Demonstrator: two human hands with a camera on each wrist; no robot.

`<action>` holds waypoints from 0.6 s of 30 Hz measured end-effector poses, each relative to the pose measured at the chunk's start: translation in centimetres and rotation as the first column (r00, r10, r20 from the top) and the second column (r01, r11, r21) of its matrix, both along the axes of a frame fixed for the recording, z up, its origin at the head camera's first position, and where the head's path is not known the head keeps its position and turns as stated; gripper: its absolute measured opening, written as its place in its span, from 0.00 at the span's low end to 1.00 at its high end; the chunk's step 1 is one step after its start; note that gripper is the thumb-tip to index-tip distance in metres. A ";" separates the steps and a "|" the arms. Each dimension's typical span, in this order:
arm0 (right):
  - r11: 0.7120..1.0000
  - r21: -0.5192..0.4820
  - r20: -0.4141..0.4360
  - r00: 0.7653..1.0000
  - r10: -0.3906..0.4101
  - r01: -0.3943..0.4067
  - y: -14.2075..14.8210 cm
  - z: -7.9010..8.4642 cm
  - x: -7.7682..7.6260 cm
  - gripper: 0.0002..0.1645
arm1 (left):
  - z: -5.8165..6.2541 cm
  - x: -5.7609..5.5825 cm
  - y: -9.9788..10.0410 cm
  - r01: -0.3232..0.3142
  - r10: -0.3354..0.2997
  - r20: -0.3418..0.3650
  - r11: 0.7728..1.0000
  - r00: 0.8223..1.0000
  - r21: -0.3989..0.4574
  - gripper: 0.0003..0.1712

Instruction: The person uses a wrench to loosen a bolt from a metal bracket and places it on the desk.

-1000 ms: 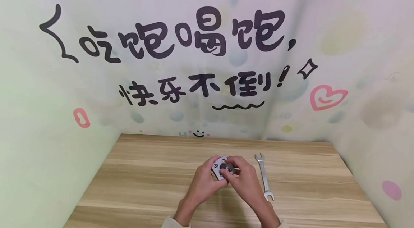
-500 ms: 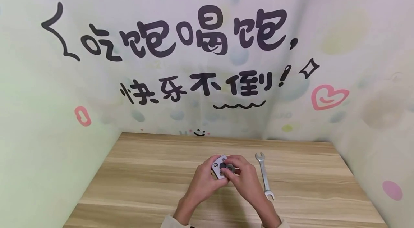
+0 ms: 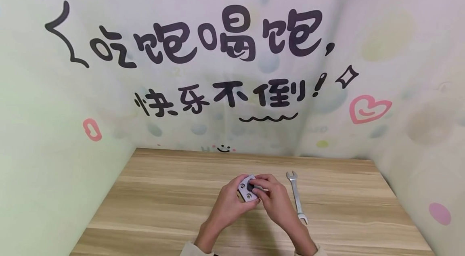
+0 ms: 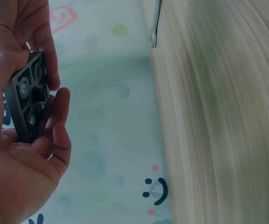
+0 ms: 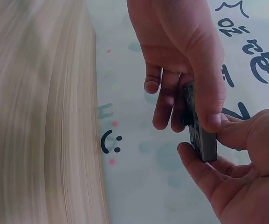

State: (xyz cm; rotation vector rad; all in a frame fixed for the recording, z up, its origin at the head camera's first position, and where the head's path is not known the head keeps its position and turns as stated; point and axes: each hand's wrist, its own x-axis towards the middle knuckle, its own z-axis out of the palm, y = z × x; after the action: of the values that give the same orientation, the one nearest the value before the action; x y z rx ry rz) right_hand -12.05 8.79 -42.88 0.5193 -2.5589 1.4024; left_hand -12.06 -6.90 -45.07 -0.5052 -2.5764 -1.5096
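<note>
Head view: grips a grey metal plate [image 3: 245, 191] with round holes in the left hand [image 3: 227, 201], held by its edges and raised above a wood-grain table [image 3: 163, 191]; pinches with the right hand [image 3: 277, 201] at a dark knob [image 3: 250, 185] standing out from the middle of the plate; shows a silver double open-ended wrench [image 3: 296, 197] lying lengthwise on the table, to the right of the right hand and apart from it; includes pale cuffs [image 3: 193, 249] at the bottom; shows, beyond the table, bold black Chinese lettering [image 3: 237, 34] and a pink heart outline [image 3: 352, 111] on a pale backdrop

Left wrist view: turns a ribbed face of the plate into sight, steeply tilted, with pale-rimmed holes around the dark knob; clasps the plate between left thumb at the top and bent left fingers below; shows the right hand above, with a fingertip just beside the dark knob; catches one end of the wrench near the table's edge

Right wrist view: shows the plate almost edge-on between both hands; lays the right thumb along one side, with right fingers around the dark knob on the other; supports the lower end with curled left fingers
</note>
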 end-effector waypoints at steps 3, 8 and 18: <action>1.000 -0.008 0.005 1.000 0.005 -0.005 0.1 0.0 0.0 0.17 | 0.0 0.0 0.0 -0.002 0.002 -0.004 1.000 1.000 -0.001 0.34; 0.999 -0.054 0.072 0.997 -0.003 0.007 0.3 0.3 0.2 0.18 | 0.0 0.1 0.1 -0.014 0.013 -0.041 1.000 0.999 -0.008 0.34; 0.995 -0.090 0.102 0.994 -0.043 0.052 0.1 0.5 0.3 0.17 | 0.0 0.0 0.3 -0.016 0.016 0.001 1.000 1.000 -0.008 0.35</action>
State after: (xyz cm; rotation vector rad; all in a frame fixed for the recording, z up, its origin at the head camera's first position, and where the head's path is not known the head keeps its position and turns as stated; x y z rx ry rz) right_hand -11.74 8.90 -42.40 0.3802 -2.5493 1.5587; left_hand -12.01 -6.64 -45.09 -0.4834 -2.5819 -1.4955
